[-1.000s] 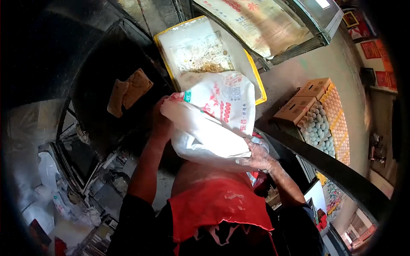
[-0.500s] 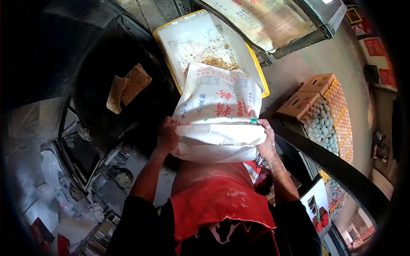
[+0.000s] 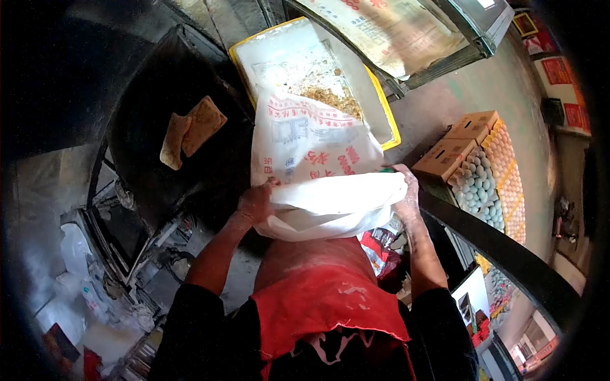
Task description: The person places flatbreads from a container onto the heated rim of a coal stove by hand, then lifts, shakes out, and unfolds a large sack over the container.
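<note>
A white woven sack (image 3: 318,143) with red and blue print hangs in front of my body, its near edge folded over into a plain white band. My left hand (image 3: 257,202) grips the fold at its left end. At the right end my right hand (image 3: 406,190) is closed on the same fold. The sack's far part lies over the near side of a yellow-rimmed white tray (image 3: 389,120), which has brown crumbs (image 3: 332,98) in it. Inside the sack nothing can be seen.
Left of the sack, a folded brown cloth (image 3: 202,127) lies on a dark round surface. Egg trays (image 3: 505,171) and cardboard boxes (image 3: 448,155) stand at the right, beyond a dark curved bar (image 3: 502,247). A framed rack (image 3: 438,73) is at the top.
The sack has turned from a slant to roughly level, with its fold facing me. My right hand moved up and outward, my left hand slightly down and right. Both now grip the fold's ends.
</note>
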The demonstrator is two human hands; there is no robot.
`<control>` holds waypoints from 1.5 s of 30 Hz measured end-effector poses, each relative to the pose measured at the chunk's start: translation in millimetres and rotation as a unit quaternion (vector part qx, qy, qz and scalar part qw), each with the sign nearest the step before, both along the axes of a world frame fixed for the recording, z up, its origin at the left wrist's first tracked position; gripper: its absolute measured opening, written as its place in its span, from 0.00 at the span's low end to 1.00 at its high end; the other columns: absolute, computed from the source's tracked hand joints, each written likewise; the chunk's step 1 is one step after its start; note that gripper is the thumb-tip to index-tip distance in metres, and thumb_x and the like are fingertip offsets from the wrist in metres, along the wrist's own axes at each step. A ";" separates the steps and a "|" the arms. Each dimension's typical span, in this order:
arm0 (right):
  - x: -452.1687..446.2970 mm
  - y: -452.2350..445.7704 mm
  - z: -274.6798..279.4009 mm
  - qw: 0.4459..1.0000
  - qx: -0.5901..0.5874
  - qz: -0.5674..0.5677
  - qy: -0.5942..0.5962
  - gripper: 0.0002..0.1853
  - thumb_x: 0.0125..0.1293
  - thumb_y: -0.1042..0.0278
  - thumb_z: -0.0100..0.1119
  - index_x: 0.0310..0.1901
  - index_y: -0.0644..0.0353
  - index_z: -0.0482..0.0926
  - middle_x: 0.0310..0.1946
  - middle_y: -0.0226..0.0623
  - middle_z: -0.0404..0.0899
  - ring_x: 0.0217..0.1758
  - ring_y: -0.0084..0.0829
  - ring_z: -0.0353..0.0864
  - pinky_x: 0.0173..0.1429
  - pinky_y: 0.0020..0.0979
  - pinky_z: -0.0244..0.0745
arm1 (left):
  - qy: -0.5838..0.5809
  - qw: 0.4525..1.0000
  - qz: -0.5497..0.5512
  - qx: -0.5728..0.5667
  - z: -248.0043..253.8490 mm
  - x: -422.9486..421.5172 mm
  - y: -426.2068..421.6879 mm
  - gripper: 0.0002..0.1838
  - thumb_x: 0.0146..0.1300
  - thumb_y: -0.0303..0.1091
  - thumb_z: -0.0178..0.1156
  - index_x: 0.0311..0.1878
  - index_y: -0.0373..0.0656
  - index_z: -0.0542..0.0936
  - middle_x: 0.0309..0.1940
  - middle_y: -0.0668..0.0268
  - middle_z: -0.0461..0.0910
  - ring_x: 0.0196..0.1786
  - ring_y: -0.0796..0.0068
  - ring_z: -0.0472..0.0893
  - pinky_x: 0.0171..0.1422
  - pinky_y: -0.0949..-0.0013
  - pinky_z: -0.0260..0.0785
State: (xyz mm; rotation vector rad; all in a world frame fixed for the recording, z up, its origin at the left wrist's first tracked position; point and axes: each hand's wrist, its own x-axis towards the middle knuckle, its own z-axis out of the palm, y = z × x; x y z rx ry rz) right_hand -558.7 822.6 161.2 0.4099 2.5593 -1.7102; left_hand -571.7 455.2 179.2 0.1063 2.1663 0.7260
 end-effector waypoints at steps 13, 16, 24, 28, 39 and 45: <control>0.1 -3.0 2.7 0.997 -0.037 0.006 -0.073 0.13 0.60 0.73 0.65 0.47 0.63 0.81 0.39 0.35 0.85 0.39 0.27 0.83 0.45 0.27 0.80 | -0.146 0.819 0.302 0.465 11.8 -43.9 16.1 0.32 0.61 0.43 0.63 0.67 0.42 0.67 0.58 0.64 0.75 0.59 0.68 0.74 0.65 0.63 0.67; -25.7 19.9 -15.1 0.976 -0.180 -0.124 -0.007 0.09 0.70 0.70 0.51 0.44 0.63 0.79 0.36 0.31 0.81 0.38 0.25 0.79 0.45 0.26 0.77 | -0.153 0.920 0.154 0.327 33.3 -32.5 21.4 0.34 0.58 0.36 0.65 0.66 0.38 0.65 0.57 0.59 0.75 0.58 0.65 0.74 0.65 0.62 0.68; -14.6 -39.7 27.2 0.929 -0.338 0.089 -0.122 0.19 0.65 0.70 0.59 0.57 0.64 0.74 0.47 0.33 0.81 0.50 0.27 0.78 0.59 0.29 0.73 | 0.139 0.930 0.211 0.266 -83.0 -45.2 -25.5 0.15 0.69 0.33 0.51 0.54 0.40 0.79 0.46 0.61 0.82 0.51 0.70 0.80 0.59 0.63 0.72; -8.5 -32.0 47.5 0.953 -0.134 0.239 -0.126 0.23 0.55 0.66 0.70 0.52 0.66 0.77 0.50 0.47 0.80 0.53 0.33 0.80 0.59 0.32 0.74 | 0.065 0.845 0.341 0.406 -36.3 -85.1 -13.2 0.15 0.69 0.37 0.54 0.53 0.41 0.78 0.47 0.65 0.81 0.48 0.73 0.80 0.54 0.66 0.73; -56.4 28.3 -2.1 0.948 -0.298 -0.018 -0.106 0.18 0.66 0.64 0.60 0.55 0.63 0.74 0.46 0.37 0.78 0.43 0.26 0.80 0.45 0.27 0.80 | -0.029 0.965 0.080 0.249 13.2 -39.5 29.5 0.44 0.55 0.32 0.68 0.74 0.43 0.57 0.64 0.54 0.70 0.64 0.63 0.73 0.68 0.62 0.66; -40.7 -16.0 11.6 0.952 0.081 0.294 0.016 0.22 0.61 0.71 0.64 0.56 0.68 0.75 0.46 0.40 0.81 0.49 0.32 0.79 0.58 0.31 0.76 | 0.173 0.911 0.255 0.276 -58.3 -71.8 7.3 0.19 0.73 0.45 0.51 0.40 0.40 0.83 0.34 0.60 0.84 0.42 0.66 0.84 0.48 0.66 0.73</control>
